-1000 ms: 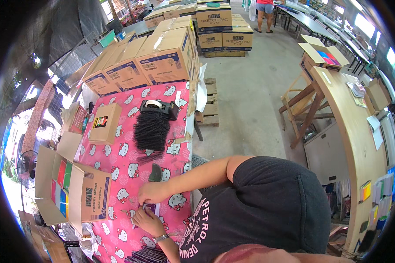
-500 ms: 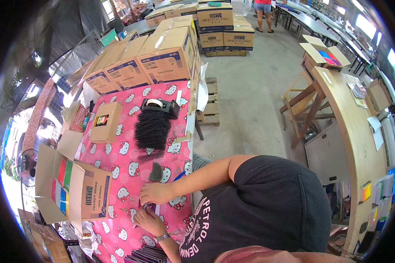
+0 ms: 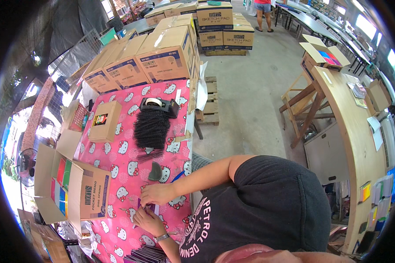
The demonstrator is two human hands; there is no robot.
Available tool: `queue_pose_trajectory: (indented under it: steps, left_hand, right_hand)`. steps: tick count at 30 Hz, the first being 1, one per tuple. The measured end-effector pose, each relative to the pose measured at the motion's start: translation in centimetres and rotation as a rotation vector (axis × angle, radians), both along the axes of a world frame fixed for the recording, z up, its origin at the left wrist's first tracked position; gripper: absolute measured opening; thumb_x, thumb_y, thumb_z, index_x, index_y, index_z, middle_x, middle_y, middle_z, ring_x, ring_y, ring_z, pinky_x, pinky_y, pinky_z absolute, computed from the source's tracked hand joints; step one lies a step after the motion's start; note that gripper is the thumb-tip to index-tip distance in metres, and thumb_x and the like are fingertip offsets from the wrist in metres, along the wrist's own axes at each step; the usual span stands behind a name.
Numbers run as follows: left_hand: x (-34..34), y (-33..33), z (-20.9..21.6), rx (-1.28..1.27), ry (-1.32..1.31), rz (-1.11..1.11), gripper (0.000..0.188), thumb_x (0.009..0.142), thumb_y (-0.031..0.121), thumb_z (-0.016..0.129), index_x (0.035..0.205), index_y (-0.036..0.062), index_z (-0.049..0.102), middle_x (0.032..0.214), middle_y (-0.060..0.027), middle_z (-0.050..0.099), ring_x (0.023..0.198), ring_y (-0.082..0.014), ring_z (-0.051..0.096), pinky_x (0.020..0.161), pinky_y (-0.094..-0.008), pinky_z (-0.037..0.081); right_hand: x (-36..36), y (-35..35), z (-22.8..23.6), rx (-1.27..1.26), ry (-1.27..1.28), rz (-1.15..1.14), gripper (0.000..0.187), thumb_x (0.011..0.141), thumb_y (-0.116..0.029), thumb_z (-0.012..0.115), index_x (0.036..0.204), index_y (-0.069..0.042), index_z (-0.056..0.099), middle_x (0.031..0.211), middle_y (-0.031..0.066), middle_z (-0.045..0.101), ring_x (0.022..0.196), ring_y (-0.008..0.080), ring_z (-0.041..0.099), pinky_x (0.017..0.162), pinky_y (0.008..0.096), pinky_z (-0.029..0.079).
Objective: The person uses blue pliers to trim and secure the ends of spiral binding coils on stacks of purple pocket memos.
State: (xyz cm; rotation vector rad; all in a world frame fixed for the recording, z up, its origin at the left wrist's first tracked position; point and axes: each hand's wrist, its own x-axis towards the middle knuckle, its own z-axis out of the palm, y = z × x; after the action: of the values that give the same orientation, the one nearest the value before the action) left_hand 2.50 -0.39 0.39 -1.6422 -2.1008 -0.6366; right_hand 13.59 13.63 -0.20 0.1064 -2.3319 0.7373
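My right hand (image 3: 156, 193) reaches across the table with fingers bent down over a small purple piece (image 3: 151, 206) with a whitish edge, mostly hidden by the fingers. My left hand (image 3: 148, 221), a watch on its wrist, closes on the same piece from the near side. Beyond the hands lies a dark grey, rounded flat piece (image 3: 155, 172). Farther off is a pile of black spiral binding coils (image 3: 151, 129), beside a black tape dispenser (image 3: 160, 106). More black coils or coil-bound edges (image 3: 145, 255) lie in a row near my left forearm.
A pink patterned cloth covers the table (image 3: 127, 153). An open carton with colourful contents (image 3: 94, 190) stands at the left, a small brown box (image 3: 104, 122) farther up. Stacked cartons (image 3: 158, 63) fill the far end. A wooden table (image 3: 360, 144) stands at the right; a person (image 3: 263, 15) is far off.
Both hands stay almost in place around the small purple piece, with only slight finger movement. The view has shifted a little.
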Motion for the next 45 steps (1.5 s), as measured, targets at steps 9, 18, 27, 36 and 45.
queue_pose_trajectory:
  steps: [9,18,27,36,45]
  left_hand:
    - [0.3,-0.1,0.3,-0.020,-0.001,0.007,0.025,0.088,0.016,0.056,0.107,0.0005,0.056,0.095,-0.0163,0.059,0.088,-0.0347,0.050,0.089,-0.0470,0.036]
    - [0.6,0.0,0.6,-0.054,-0.013,0.030,0.024,0.084,0.014,0.058,0.105,0.0014,0.057,0.094,-0.0148,0.058,0.090,-0.0339,0.050,0.090,-0.0469,0.036]
    - [0.4,-0.1,0.5,-0.047,0.000,0.028,0.023,0.085,0.014,0.058,0.104,0.0007,0.057,0.093,-0.0157,0.058,0.090,-0.0351,0.050,0.091,-0.0477,0.036]
    - [-0.2,-0.2,0.2,-0.111,-0.023,0.008,0.023,0.091,0.018,0.054,0.106,0.0006,0.055,0.096,-0.0175,0.060,0.091,-0.0373,0.051,0.093,-0.0481,0.036]
    - [-0.5,-0.2,0.3,-0.086,-0.061,-0.013,0.020,0.088,0.012,0.052,0.103,-0.0006,0.055,0.093,-0.0192,0.059,0.090,-0.0383,0.050,0.094,-0.0502,0.035]
  right_hand:
    - [1.4,0.3,3.1,-0.265,-0.245,-0.021,0.031,0.086,-0.018,0.062,0.114,-0.005,0.055,0.112,0.0154,0.060,0.102,0.0341,0.058,0.081,0.0459,0.048]
    - [0.7,0.7,3.1,-0.152,-0.296,-0.028,0.030,0.084,-0.024,0.063,0.108,-0.007,0.056,0.103,0.0169,0.063,0.092,0.0350,0.062,0.077,0.0466,0.048]
    - [0.3,0.9,4.8,-0.211,-0.444,-0.008,0.030,0.086,-0.023,0.062,0.110,-0.008,0.055,0.080,0.0171,0.065,0.078,0.0346,0.064,0.069,0.0487,0.047]
    - [-3.0,8.5,-5.2,-0.088,-0.731,-0.353,0.047,0.085,-0.040,0.062,0.116,-0.005,0.055,0.105,0.0177,0.064,0.101,0.0356,0.059,0.088,0.0476,0.045]
    - [-0.7,7.4,-8.8,0.228,-0.656,-0.446,0.053,0.074,-0.036,0.070,0.118,-0.012,0.053,0.124,0.0108,0.051,0.123,0.0336,0.041,0.101,0.0481,0.036]
